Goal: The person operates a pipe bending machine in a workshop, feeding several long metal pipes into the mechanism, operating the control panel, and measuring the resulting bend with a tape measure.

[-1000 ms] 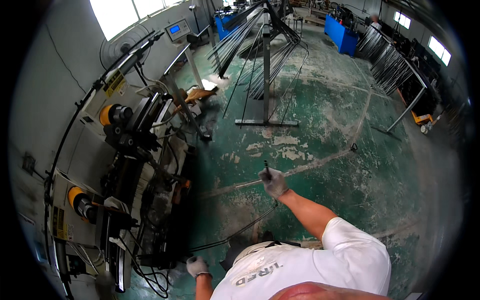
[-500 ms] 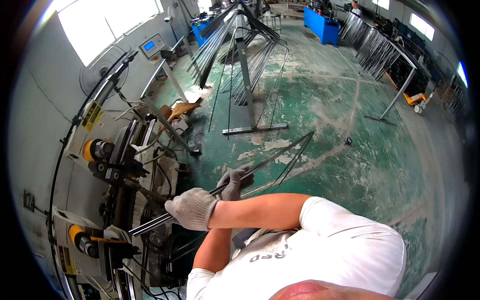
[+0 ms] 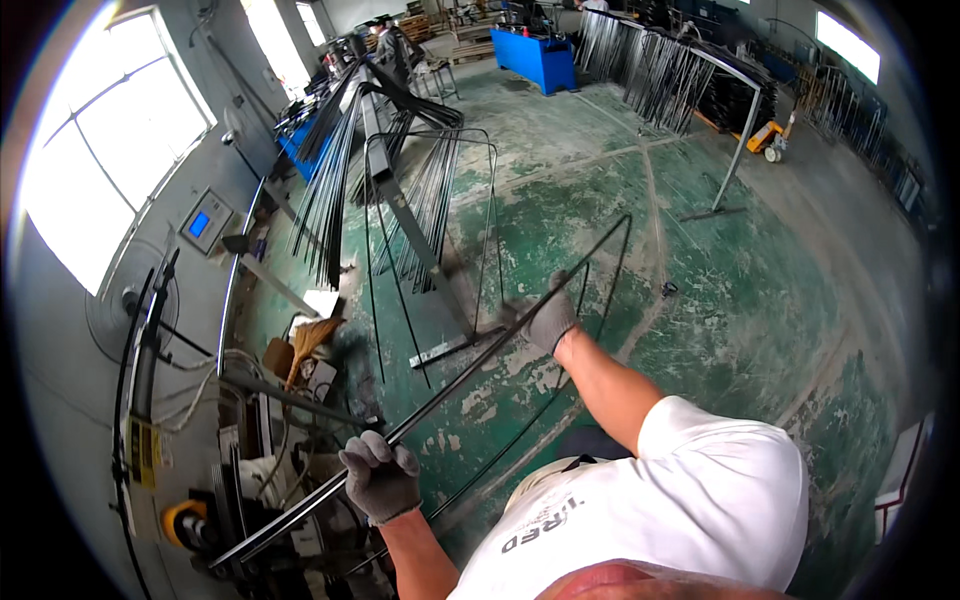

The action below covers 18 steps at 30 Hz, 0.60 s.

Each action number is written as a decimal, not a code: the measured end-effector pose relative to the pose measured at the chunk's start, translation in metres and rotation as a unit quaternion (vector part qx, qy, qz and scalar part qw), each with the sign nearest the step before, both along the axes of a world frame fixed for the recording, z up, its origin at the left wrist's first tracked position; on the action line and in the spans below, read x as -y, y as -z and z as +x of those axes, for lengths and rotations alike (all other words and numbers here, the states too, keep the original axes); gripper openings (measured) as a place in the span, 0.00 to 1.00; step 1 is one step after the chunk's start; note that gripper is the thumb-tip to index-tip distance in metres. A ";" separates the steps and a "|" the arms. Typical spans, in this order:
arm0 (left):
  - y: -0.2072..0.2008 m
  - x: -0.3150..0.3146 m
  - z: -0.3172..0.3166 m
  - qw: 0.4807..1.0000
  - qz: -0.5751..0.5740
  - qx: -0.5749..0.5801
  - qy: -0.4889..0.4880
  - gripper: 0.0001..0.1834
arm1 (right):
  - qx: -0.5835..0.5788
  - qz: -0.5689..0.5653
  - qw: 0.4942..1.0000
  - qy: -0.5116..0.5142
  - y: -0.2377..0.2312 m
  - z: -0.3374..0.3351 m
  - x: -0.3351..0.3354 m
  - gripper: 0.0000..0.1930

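**Bent dark rods (image 3: 452, 384) slant across the middle of the frame**

We cannot make out clearly where the lower-left end of the rods finishes, since it overlaps the dark parts of a machine (image 3: 185, 523), itself partly lost in the black rim. Their return lengths pass behind both forearms, and we cannot tell whether they touch the green floor (image 3: 740, 330). The glove hides the rods where they cross the left grip (image 3: 383, 480).

The rods run from lower left, through that grip, on through the right grip (image 3: 548, 318) near the centre, and up to a bend right of centre. The right grip is closed around them, thumb above and fingers below. The left grip has its fingers curled at the rods; we cannot tell how tightly it closes.

Half a second ago we saw the forearms crossed and the gloves close together; now they are well apart along the rods. Our view has also turned, so the rack (image 3: 405, 215) hung with similar rods sits farther left in the frame.
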State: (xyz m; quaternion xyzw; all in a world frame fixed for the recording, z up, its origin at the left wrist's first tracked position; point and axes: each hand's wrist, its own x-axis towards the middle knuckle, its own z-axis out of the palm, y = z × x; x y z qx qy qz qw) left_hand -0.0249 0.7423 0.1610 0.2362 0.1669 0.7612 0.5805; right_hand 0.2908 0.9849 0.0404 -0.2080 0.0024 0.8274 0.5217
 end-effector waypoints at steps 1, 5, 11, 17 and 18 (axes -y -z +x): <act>-0.003 -0.022 0.002 1.000 0.002 -0.023 0.011 0.21 | -0.013 -0.021 0.995 0.097 0.020 0.011 -0.038 0.54; 0.027 -0.092 -0.041 0.995 -0.040 -0.028 -0.087 0.23 | -0.209 0.049 0.962 0.168 0.003 0.010 -0.155 0.43; 0.085 -0.188 -0.076 0.979 -0.066 0.186 -0.047 0.27 | -0.146 0.262 0.937 0.180 -0.125 0.002 -0.250 0.25; 0.121 -0.241 -0.057 0.930 -0.161 0.312 -0.106 0.26 | 0.096 0.278 0.952 0.086 -0.180 -0.032 -0.321 0.08; 0.132 -0.247 -0.066 0.923 -0.181 0.318 -0.116 0.26 | 0.136 0.305 0.942 0.034 -0.194 -0.044 -0.331 0.08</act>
